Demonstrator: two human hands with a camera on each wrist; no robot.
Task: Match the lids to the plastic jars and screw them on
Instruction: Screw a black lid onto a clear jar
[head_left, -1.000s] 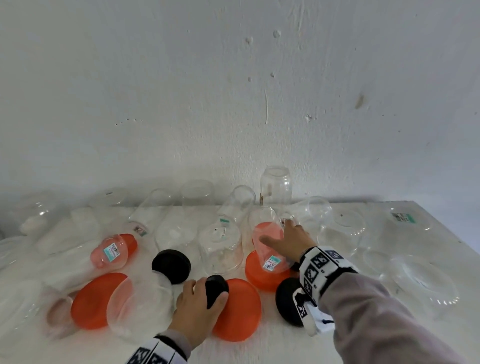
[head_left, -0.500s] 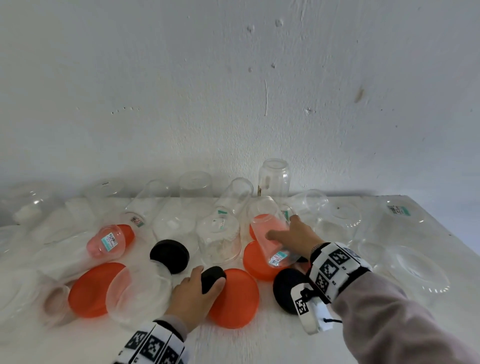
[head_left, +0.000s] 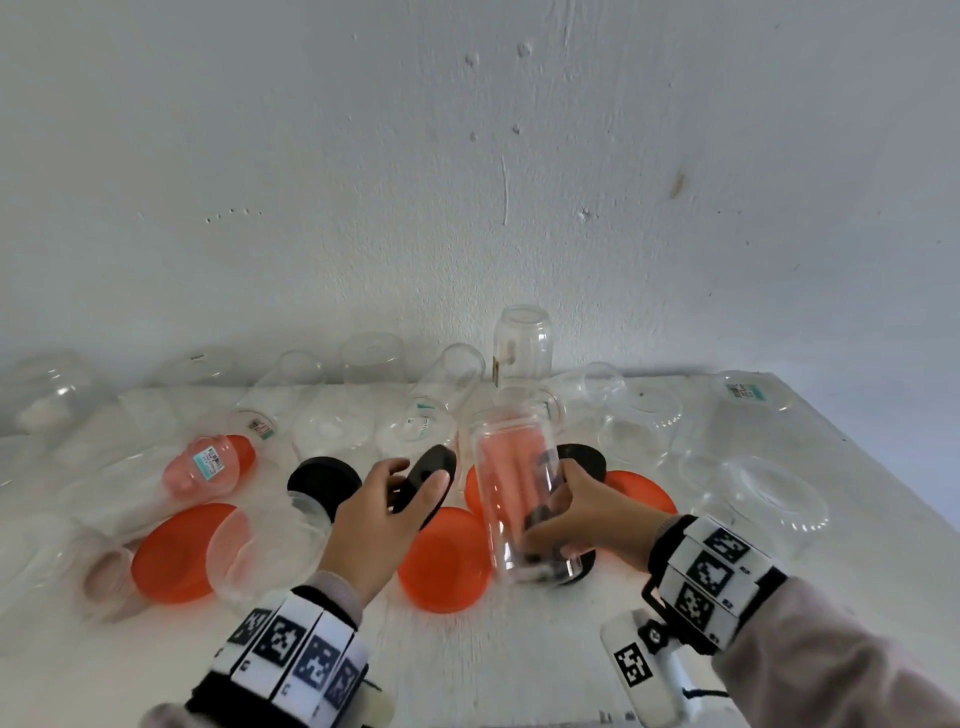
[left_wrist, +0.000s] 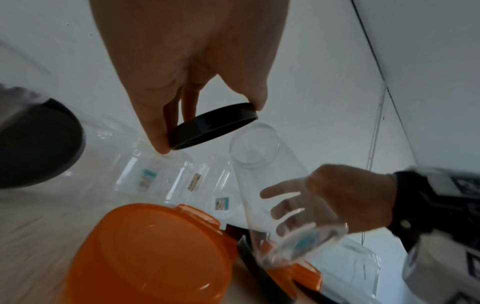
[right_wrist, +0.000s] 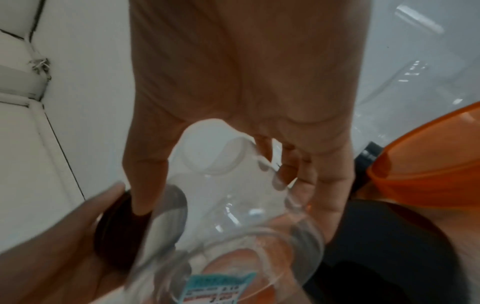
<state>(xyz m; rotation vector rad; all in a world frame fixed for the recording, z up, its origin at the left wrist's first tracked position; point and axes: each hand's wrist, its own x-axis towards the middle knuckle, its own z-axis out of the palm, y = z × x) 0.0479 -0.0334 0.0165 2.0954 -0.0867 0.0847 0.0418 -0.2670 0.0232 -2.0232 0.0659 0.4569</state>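
Above the near middle of the white worktop (head_left: 467, 665), in the head view, the left hand (head_left: 374, 525) has its grip closed on a small black lid (head_left: 423, 478), thumb and fingers on the rim, the lid tilted on edge. Just right of it the right hand (head_left: 582, 514) grips a tall clear jar (head_left: 514, 483) around its lower half, the jar lifted and nearly upright. Orange lids (head_left: 447, 558) lie flat under and beside both hands, another black lid (head_left: 322, 480) lies left of them, and clear jars crowd the far side by the wall (head_left: 467, 182). A small jar with an orange lid (head_left: 213, 462) lies on its side at the left.

From the left wrist, fingertips (left_wrist: 161, 144) and thumb pinch the black lid (left_wrist: 213, 127) by its edge, close above the clear jar (left_wrist: 259, 164), not touching it. The right hand (left_wrist: 337, 197) wraps the jar lower down, over an orange lid (left_wrist: 145, 253).

From the right wrist, the fingers (right_wrist: 306, 174) curl round the clear jar (right_wrist: 228, 205), its label (right_wrist: 221, 288) nearest the camera. The left hand (right_wrist: 64, 246) with the black lid (right_wrist: 116, 226) sits at its left.
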